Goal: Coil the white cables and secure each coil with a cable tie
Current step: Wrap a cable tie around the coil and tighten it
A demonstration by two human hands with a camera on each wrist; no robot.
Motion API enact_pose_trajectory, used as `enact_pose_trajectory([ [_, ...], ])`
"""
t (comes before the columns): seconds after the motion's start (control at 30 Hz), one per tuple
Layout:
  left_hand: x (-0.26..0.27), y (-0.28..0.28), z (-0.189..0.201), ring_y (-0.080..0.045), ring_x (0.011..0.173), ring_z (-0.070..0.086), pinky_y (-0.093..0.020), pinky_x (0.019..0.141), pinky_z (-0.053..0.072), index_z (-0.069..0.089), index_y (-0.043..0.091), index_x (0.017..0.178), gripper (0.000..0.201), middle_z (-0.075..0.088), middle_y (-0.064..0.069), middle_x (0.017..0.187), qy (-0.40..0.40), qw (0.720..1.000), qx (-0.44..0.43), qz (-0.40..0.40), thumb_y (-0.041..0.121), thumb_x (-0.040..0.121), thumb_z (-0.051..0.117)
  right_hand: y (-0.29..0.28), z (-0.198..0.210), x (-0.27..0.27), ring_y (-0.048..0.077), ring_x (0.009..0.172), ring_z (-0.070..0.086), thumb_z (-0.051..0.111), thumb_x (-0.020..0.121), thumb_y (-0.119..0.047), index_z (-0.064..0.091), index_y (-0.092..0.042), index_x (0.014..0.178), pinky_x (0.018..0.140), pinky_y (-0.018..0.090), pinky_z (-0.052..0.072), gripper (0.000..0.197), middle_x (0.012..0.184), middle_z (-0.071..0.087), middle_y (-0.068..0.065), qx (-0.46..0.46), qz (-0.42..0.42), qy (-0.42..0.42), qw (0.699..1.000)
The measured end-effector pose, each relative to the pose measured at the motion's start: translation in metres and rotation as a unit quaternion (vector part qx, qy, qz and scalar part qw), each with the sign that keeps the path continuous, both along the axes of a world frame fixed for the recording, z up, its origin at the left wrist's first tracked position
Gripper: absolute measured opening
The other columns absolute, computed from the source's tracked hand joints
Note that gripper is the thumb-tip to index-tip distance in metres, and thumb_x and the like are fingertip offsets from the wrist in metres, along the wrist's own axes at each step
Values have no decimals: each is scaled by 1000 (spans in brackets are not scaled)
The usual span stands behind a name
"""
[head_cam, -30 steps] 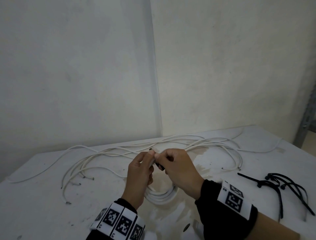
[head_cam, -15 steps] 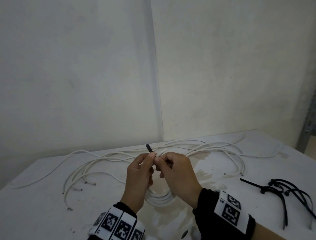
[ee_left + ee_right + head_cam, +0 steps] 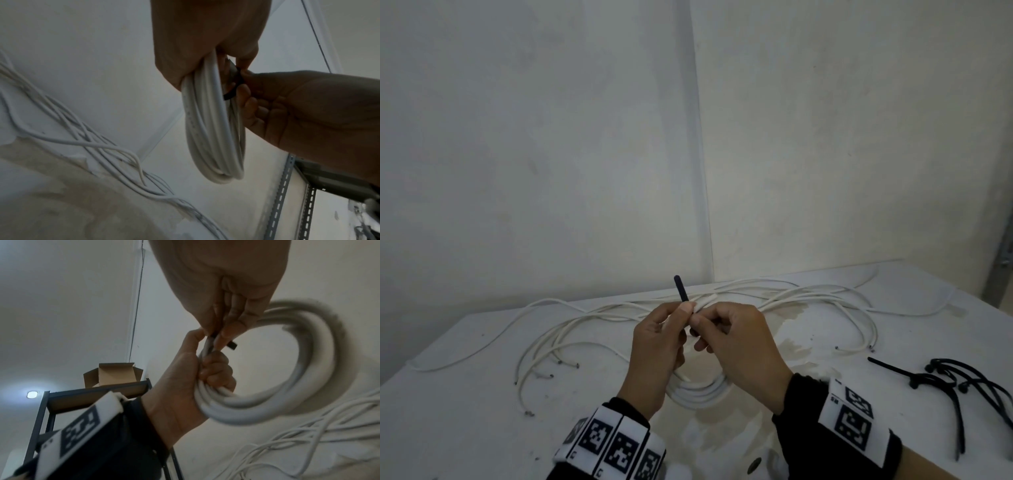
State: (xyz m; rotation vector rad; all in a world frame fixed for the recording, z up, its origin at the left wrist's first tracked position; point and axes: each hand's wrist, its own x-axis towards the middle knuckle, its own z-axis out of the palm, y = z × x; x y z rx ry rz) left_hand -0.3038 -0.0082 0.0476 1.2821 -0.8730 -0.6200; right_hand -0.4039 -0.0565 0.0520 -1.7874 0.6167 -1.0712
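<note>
The left hand [image 3: 654, 346] grips the white coil [image 3: 213, 129] above the desk [image 3: 465, 394]; the right hand [image 3: 739, 346] pinches the black cable tie [image 3: 681, 289] at the coil's top. Judged step: tying; next, the tail needs pulling tight.

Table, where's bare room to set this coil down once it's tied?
Bare patches of the table: the near-left corner, short of the loose white cables, and the strip between the right hand and the black cable ties. The middle and back are crowded with cable.
</note>
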Motion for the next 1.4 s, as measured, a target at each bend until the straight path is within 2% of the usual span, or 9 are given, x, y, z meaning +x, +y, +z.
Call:
enact_pose_trajectory([
  [0.17, 8, 5, -2, -4, 37, 27, -17, 38, 25, 70, 13, 82, 21, 33, 11, 40, 5, 1000, 10, -16, 18, 91, 52, -3, 5, -8, 4, 51, 52, 68, 80, -14, 65, -23, 68, 52, 12, 42, 15, 58, 59, -8, -47, -63, -54, 995],
  [0.27, 8, 5, -3, -5, 36, 27, -18, 39, 25, 71, 17, 81, 19, 32, 11, 39, -10, 999, 28, -27, 18, 90, 54, -13, 13, -10, 2, 73, 51, 62, 86, -22, 65, -24, 86, 67, 9, 39, 3, 80, 57, -8, -77, -60, 2, 995],
  [0.33, 6, 5, -4, -6, 37, 27, -19, 39, 25, 71, 17, 79, 19, 32, 10, 40, -15, 999, 32, -42, 19, 89, 55, -19, 15, -8, 5, 88, 50, 59, 88, -25, 65, -27, 84, 76, 8, 37, 8, 89, 55, -8, -67, -10, 57, 996],
  [0.53, 1, 5, -5, -8, 41, 24, -22, 42, 22, 65, 13, 84, 20, 30, 7, 44, 17, 997, 38, -59, 27, 88, 53, -22, 24, -11, -7, 51, 48, 54, 92, -13, 62, -11, 77, 56, 5, 35, 18, 64, 53, -10, -64, 68, 80, 992],
  [0.83, -5, 3, -3, -5, 37, 27, -19, 40, 25, 70, 16, 81, 16, 34, 11, 39, 4, 998, 46, -41, 28, 85, 60, -28, 22, -17, 5, 59, 52, 62, 87, -12, 70, -4, 78, 60, 15, 43, 15, 64, 62, -1, -54, 46, 63, 995],
  [1.0, -10, 2, -1, -4, 35, 28, -17, 39, 24, 69, 14, 84, 12, 39, 11, 37, -27, 997, 53, -55, 21, 86, 59, -32, 27, -16, 19, 62, 58, 52, 92, -9, 57, 0, 78, 68, 35, 51, 17, 72, 64, 18, -46, 21, 43, 998],
  [1.13, -13, 1, 3, -4, 35, 27, -15, 38, 25, 68, 15, 82, 12, 41, 12, 37, -29, 997, 41, -56, 20, 87, 58, -30, 31, -12, 12, 55, 54, 50, 94, -10, 50, -13, 71, 61, 27, 47, 22, 62, 60, 7, -35, 6, 13, 999],
  [1.33, -12, 1, 3, -4, 36, 29, -16, 38, 26, 67, 11, 79, 20, 39, 12, 37, -11, 999, 28, -34, 26, 87, 57, -28, 31, -15, 2, 48, 39, 59, 88, -11, 53, -11, 68, 52, 13, 34, 21, 53, 49, -8, -50, 52, 58, 996],
  [1.4, -13, 2, 3, -4, 35, 29, -15, 38, 26, 66, 12, 75, 19, 42, 12, 37, -23, 998, 37, -39, 24, 87, 58, -28, 28, -15, 4, 48, 38, 58, 89, -10, 52, -9, 68, 52, 16, 34, 22, 54, 47, -4, -72, 36, 63, 995],
])
